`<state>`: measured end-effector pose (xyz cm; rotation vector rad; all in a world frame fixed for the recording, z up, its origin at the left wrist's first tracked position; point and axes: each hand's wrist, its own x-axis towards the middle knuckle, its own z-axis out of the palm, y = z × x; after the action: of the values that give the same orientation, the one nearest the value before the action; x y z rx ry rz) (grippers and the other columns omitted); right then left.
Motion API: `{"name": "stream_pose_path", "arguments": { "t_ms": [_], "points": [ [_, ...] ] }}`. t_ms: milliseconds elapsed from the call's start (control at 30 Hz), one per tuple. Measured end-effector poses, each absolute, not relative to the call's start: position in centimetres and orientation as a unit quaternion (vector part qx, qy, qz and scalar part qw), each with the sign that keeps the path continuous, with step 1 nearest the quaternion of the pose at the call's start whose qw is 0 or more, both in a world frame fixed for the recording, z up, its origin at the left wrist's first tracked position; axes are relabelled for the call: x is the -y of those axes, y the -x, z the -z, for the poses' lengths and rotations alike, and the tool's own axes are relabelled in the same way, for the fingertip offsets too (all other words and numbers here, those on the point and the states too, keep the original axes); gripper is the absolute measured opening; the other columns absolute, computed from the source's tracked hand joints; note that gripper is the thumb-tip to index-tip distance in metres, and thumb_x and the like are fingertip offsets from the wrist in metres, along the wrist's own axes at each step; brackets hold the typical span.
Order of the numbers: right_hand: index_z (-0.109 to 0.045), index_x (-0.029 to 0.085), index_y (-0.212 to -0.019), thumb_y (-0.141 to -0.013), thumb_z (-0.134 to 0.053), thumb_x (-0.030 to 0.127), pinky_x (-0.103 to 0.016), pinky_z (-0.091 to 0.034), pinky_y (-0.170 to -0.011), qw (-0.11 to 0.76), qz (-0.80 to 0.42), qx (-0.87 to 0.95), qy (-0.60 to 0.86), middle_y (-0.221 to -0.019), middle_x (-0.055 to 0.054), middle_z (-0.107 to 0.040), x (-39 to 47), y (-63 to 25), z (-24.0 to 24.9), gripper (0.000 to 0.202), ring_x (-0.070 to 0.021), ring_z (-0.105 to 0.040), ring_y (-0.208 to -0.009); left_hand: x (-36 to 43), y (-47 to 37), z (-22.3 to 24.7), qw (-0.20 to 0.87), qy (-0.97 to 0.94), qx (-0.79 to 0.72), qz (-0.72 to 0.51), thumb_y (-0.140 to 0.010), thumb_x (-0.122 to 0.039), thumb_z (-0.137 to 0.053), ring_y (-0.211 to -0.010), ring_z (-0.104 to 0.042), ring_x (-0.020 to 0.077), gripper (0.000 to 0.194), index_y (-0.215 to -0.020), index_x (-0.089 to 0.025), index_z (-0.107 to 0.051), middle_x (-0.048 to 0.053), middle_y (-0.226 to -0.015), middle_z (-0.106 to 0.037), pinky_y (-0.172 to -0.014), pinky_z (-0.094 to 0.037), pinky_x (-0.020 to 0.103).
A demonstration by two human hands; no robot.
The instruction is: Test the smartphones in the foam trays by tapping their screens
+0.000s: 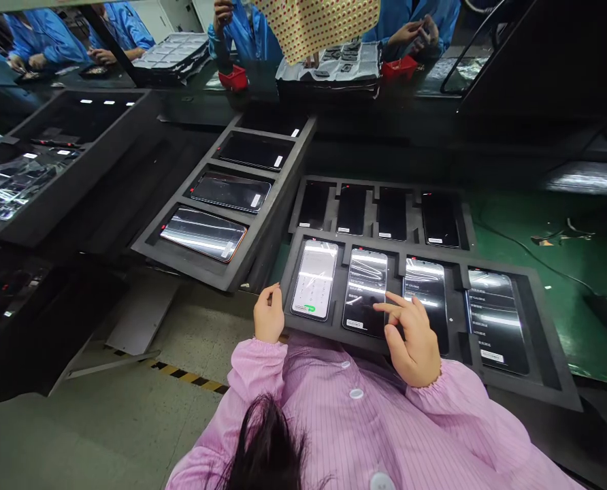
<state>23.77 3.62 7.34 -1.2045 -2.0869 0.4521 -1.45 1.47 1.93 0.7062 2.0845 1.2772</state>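
Note:
My right hand is over the near foam tray, fingers spread, with its fingertips at the screen of the second smartphone, which shows a dark list. To the left, a smartphone with a bright keypad screen and a green button lies in its slot. My left hand is beside that tray's left edge, its fingers curled and nothing visible in them. Partly behind my right hand lies a third smartphone. A fourth smartphone, also with a lit list, fills the right slot. The dark foam tray holds them all.
Behind is another foam tray of dark phones. Left of it, a raised foam tray holds several more. Across the bench, people in blue sleeves work near red bins and stacked white trays. A cable crosses the green mat.

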Motion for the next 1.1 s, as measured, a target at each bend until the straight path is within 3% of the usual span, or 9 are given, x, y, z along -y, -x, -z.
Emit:
{"name": "stream_pose_path", "arguments": {
  "t_ms": [167, 367, 700, 900, 1100],
  "points": [
    [-0.041, 0.022, -0.081, -0.082, -0.036, 0.024, -0.060, -0.027, -0.097, 0.294, -0.176, 0.802, 0.489, -0.096, -0.007, -0.064, -3.6, -24.3, -6.7, 0.006, -0.0266, -0.049, -0.113, -1.6, 1.4, -2.0, 0.286, -0.257, -0.785, -0.486, -0.076, -0.039, -0.049, -0.093, -0.060, 0.0186, 0.029, -0.086, -0.017, -0.064, 0.007, -0.095, -0.067, -0.086, -0.045, 0.031],
    [-0.043, 0.020, -0.087, -0.081, -0.041, 0.031, -0.069, -0.023, -0.093, 0.172, -0.170, 0.813, 0.530, -0.128, -0.012, -0.048, -6.2, -22.2, -7.3, 0.013, -0.0374, -0.025, -0.128, -1.7, 1.2, -2.9, 0.286, -0.244, -0.800, -0.468, -0.076, -0.039, -0.049, -0.089, -0.060, 0.0182, 0.028, -0.084, -0.017, -0.064, 0.007, -0.092, -0.067, -0.082, -0.046, 0.030],
    [-0.046, 0.018, -0.093, -0.083, -0.039, 0.030, -0.073, -0.019, -0.090, 0.148, -0.173, 0.808, 0.544, -0.122, -0.012, -0.052, -7.5, -20.3, -7.5, 0.017, -0.0374, -0.027, -0.128, -1.5, 2.0, -3.0, 0.332, -0.303, -0.778, -0.438, -0.079, -0.034, -0.045, -0.099, -0.058, 0.0204, 0.031, -0.100, -0.015, -0.059, 0.011, -0.107, -0.063, -0.090, -0.044, 0.037],
    [-0.049, 0.019, -0.089, -0.081, -0.042, 0.028, -0.065, -0.025, -0.094, 0.205, -0.144, 0.817, 0.520, -0.122, -0.013, -0.053, -4.4, -19.2, -7.9, 0.015, -0.0333, -0.031, -0.127, -1.1, 3.5, -2.4, 0.368, -0.510, -0.656, -0.418, -0.076, -0.018, -0.046, -0.130, -0.031, 0.0204, 0.058, -0.133, -0.019, -0.032, 0.011, -0.141, -0.034, -0.110, -0.022, 0.041],
    [-0.057, 0.018, -0.108, -0.081, -0.040, 0.028, -0.065, -0.025, -0.094, 0.174, -0.124, 0.822, 0.528, -0.127, -0.013, -0.049, -3.7, -16.3, -7.1, 0.033, -0.0355, -0.027, -0.128, -1.3, 5.2, -1.6, 0.450, -0.571, -0.559, -0.400, -0.077, -0.020, -0.048, -0.136, -0.016, 0.0214, 0.073, -0.141, -0.020, -0.014, 0.008, -0.148, -0.019, -0.113, -0.012, 0.040]
  ]
}}
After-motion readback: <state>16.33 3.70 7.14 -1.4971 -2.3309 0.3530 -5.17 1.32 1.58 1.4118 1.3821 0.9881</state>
